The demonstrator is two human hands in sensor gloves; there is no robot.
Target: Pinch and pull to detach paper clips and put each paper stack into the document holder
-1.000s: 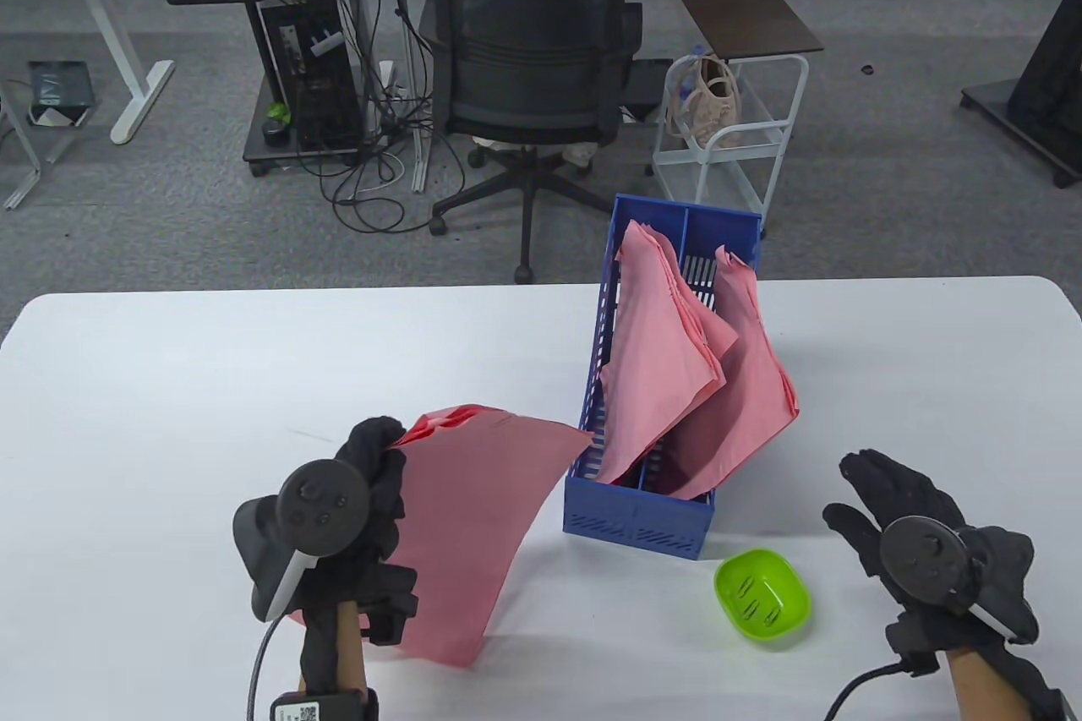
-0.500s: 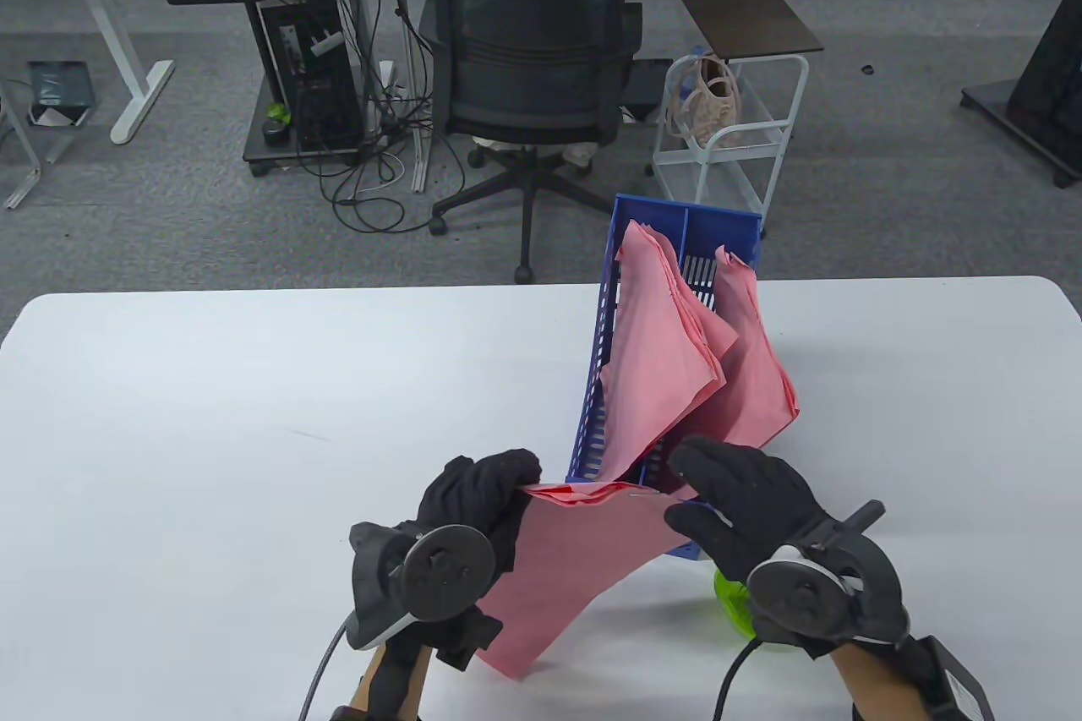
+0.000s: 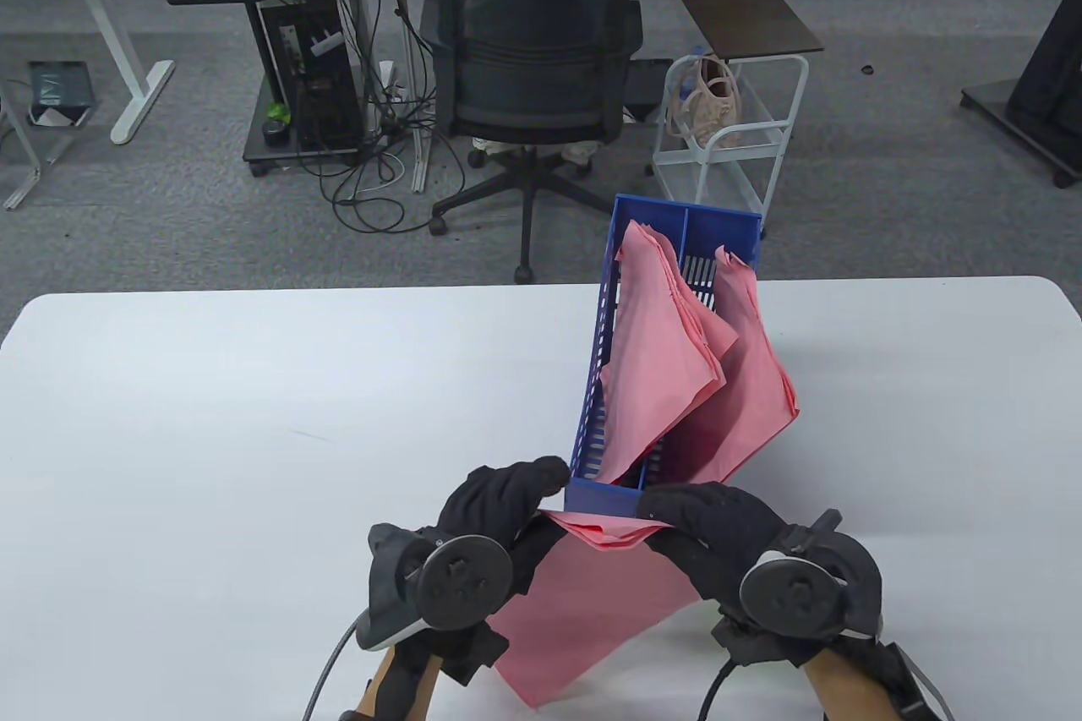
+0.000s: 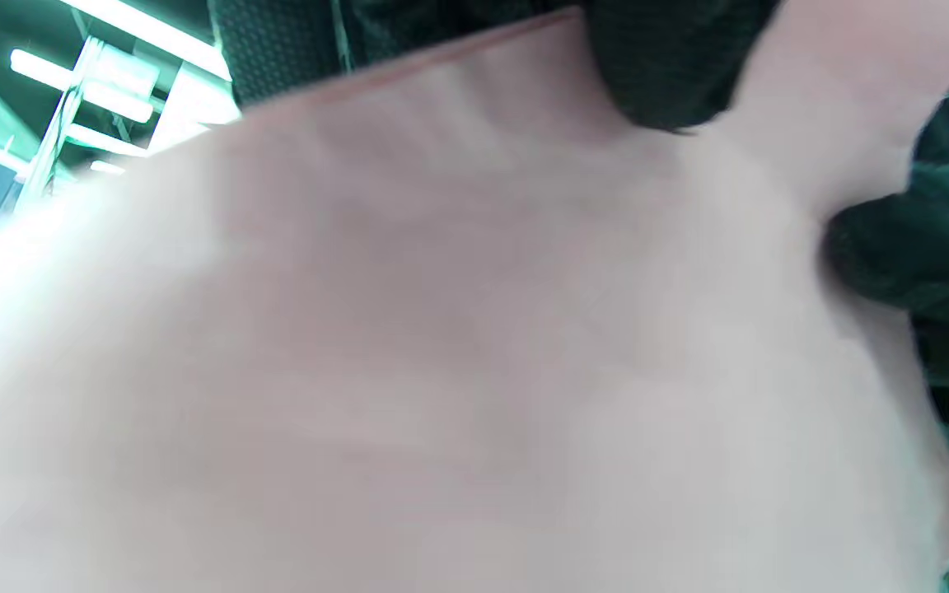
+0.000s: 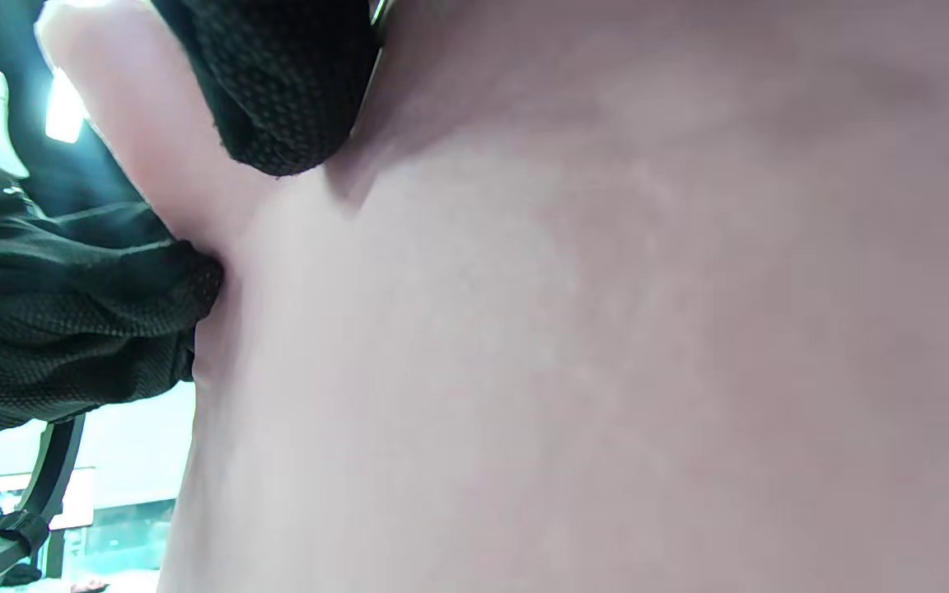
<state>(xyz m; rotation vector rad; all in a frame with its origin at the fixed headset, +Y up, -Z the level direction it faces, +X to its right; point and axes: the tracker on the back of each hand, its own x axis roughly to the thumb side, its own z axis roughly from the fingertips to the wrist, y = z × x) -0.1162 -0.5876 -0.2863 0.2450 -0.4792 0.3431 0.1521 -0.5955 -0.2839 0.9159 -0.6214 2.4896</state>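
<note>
I hold a pink paper stack (image 3: pixel 592 594) upright just in front of the blue document holder (image 3: pixel 602 496). My left hand (image 3: pixel 507 501) grips its top left corner. At the top right edge, the fingers of my right hand (image 3: pixel 697 518) curl over it. The paper (image 4: pixel 441 329) fills the left wrist view, with gloved fingers (image 4: pixel 672 66) on its upper edge. In the right wrist view a gloved fingertip (image 5: pixel 277 91) presses on the sheet (image 5: pixel 606 329). No paper clip can be made out. Two pink stacks (image 3: pixel 668 357) lean inside the holder.
The white table (image 3: pixel 211 417) spreads to the left and right of the holder. Beyond its far edge stand an office chair (image 3: pixel 528 70) and a small white cart (image 3: pixel 727 138). The green dish is hidden behind my right hand.
My left hand carried the stack rightwards to the holder's front. The right hand came in from the right, took hold of the top edge, and now covers the green dish.
</note>
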